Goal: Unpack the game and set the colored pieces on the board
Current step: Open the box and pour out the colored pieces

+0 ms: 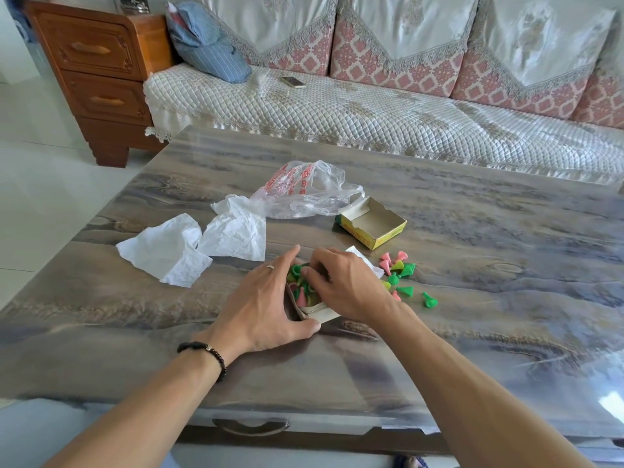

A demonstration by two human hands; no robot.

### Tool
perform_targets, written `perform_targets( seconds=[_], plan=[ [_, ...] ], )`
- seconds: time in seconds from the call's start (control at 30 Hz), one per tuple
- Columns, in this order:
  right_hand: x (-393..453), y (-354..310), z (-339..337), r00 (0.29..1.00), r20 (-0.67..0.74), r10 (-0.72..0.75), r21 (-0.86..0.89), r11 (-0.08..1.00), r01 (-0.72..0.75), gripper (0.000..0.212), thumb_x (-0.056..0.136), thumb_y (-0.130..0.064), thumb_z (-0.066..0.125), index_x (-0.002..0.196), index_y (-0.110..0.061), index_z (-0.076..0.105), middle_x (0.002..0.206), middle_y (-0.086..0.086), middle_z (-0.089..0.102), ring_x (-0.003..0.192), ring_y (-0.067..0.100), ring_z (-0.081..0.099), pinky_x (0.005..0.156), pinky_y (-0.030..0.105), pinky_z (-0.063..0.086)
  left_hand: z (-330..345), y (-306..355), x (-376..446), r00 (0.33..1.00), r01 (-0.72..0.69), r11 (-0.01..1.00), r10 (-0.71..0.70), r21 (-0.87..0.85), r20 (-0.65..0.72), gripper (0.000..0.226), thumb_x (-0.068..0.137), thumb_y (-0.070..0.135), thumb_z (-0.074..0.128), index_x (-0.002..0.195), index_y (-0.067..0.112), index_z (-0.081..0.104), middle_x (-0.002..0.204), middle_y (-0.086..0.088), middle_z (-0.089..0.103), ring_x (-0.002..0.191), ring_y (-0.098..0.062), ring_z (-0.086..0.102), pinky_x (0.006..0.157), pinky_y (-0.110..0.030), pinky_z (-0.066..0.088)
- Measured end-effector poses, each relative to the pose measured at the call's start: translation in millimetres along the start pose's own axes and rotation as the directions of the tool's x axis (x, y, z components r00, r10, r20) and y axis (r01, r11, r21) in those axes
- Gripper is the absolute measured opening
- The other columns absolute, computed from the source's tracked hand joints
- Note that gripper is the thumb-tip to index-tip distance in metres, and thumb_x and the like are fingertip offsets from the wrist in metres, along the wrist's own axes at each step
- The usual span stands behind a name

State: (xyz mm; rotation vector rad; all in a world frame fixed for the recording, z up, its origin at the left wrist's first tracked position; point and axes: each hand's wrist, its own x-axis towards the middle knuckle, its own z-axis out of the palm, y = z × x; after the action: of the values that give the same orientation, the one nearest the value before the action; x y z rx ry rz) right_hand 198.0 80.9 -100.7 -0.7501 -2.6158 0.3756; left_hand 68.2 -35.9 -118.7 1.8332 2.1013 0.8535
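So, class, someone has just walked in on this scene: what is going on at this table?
A person is unpacking a small game. The left hand steadies a small box tray of coloured pieces while the right hand reaches into it. Some loose pieces already lie on the table to the right. The yellow lid, a plastic bag and crumpled white paper sit behind. No board is laid out yet.

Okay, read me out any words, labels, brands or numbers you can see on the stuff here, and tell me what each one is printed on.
Nothing here can be read with confidence.
Yellow box lid: red lettering along its outer sides, too blurred and angled to read.
Clear plastic bag: red printed characters, crumpled and too distorted to read.
White crumpled papers: no print visible.
Colored pieces: no markings visible.
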Motion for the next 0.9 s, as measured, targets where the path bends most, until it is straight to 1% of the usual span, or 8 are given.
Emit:
perform_targets(
  seconds=[0.13, 0.23, 0.37, 0.47, 0.57, 0.7, 0.83, 0.9],
  plan=[
    [4, 2, -2, 0.991, -0.039, 0.126, 0.089, 0.989, -0.122, 0.029, 0.087, -0.028, 0.063, 0.066, -0.011, 0.054, 0.058, -0.002, 0.057, 0.054, 0.017, 0.053, 0.051, 0.032, 0.043, 0, 1, 0, 1.0, 0.005, 1.0, -0.005, -0.008, 0.009, 0.115, 0.063, 0.062, 0.073, 0.152, 0.027, 0.009, 0.143, 0.005, 0.045, 0.129, -0.016, 0.042, 0.105, -0.027, 0.034],
    [6, 4, -11, 0.957, -0.118, 0.266, 0.24, 0.943, -0.232, 0.031, 0.085, -0.025, 0.065, 0.059, -0.014, 0.053, 0.054, -0.006, 0.054, 0.049, 0.006, 0.048, 0.047, 0.019, 0.039, 0, 7, 2, 1.0, -0.001, 1.0, 0.0, 0.023, 0.018, 0.116, 0.062, 0.066, 0.071, 0.151, 0.026, 0.008, 0.142, 0.004, 0.046, 0.129, -0.018, 0.04, 0.108, -0.029, 0.031],
    [5, 19, -29, 0.85, -0.216, 0.481, 0.393, 0.839, -0.376, 0.032, 0.084, -0.027, 0.065, 0.056, -0.016, 0.055, 0.049, -0.008, 0.049, 0.044, 0.004, 0.038, 0.044, 0.015, 0.033, 10, 16, 4, 0.998, -0.033, 0.998, 0.03, 0.055, 0.055, 0.115, 0.062, 0.073, 0.064, 0.15, 0.027, 0.006, 0.145, 0.002, 0.043, 0.132, -0.017, 0.038, 0.118, -0.037, 0.015],
    [-5, 43, -42, 0.77, -0.293, 0.567, 0.395, 0.805, -0.442, 0.031, 0.084, -0.027, 0.063, 0.058, -0.012, 0.055, 0.051, -0.003, 0.052, 0.048, 0.009, 0.041, 0.048, 0.021, 0.036, 14, 14, 6, 0.997, -0.033, 0.997, 0.029, 0.066, 0.066, 0.116, 0.059, 0.078, 0.06, 0.15, 0.029, 0.007, 0.146, 0.003, 0.043, 0.132, -0.016, 0.04, 0.119, -0.04, 0.012],
    [-18, 66, -46, 0.766, -0.372, 0.524, 0.246, 0.852, -0.463, 0.031, 0.085, -0.023, 0.061, 0.059, -0.007, 0.052, 0.051, 0.0, 0.052, 0.05, 0.014, 0.043, 0.05, 0.026, 0.036, 14, 13, 5, 0.998, -0.033, 0.997, 0.029, 0.072, 0.059, 0.117, 0.058, 0.079, 0.059, 0.15, 0.03, 0.007, 0.146, 0.005, 0.042, 0.132, -0.015, 0.04, 0.119, -0.039, 0.012],
    [-26, 77, -38, 0.839, -0.334, 0.43, 0.053, 0.897, -0.439, 0.027, 0.084, -0.02, 0.059, 0.061, -0.01, 0.049, 0.058, -0.005, 0.051, 0.055, 0.018, 0.05, 0.05, 0.031, 0.04, 12, 15, 3, 0.999, -0.038, 0.997, 0.036, 0.065, 0.039, 0.115, 0.059, 0.076, 0.063, 0.15, 0.027, 0.011, 0.147, 0.004, 0.039, 0.133, -0.015, 0.037, 0.119, -0.038, 0.016],
    [-28, 76, -31, 0.887, -0.238, 0.397, -0.042, 0.908, -0.417, 0.024, 0.086, -0.026, 0.057, 0.068, -0.01, 0.056, 0.075, -0.002, 0.056, 0.075, 0.022, 0.054, 0.063, 0.036, 0.046, 8, 19, 1, 1.0, -0.022, 0.999, 0.022, 0.043, 0.006, 0.114, 0.061, 0.067, 0.073, 0.15, 0.021, 0.018, 0.148, 0.0, 0.038, 0.133, -0.016, 0.033, 0.116, -0.039, 0.023],
    [-27, 69, -32, 0.891, -0.29, 0.35, -0.096, 0.916, -0.391, 0.019, 0.086, -0.026, 0.056, 0.072, -0.012, 0.058, 0.082, -0.001, 0.057, 0.085, 0.021, 0.05, 0.072, 0.035, 0.043, 8, 20, 1, 1.0, -0.019, 0.999, 0.018, 0.045, 0.005, 0.115, 0.061, 0.067, 0.073, 0.15, 0.02, 0.017, 0.148, 0.0, 0.038, 0.133, -0.016, 0.033, 0.116, -0.038, 0.024]
  ],
)
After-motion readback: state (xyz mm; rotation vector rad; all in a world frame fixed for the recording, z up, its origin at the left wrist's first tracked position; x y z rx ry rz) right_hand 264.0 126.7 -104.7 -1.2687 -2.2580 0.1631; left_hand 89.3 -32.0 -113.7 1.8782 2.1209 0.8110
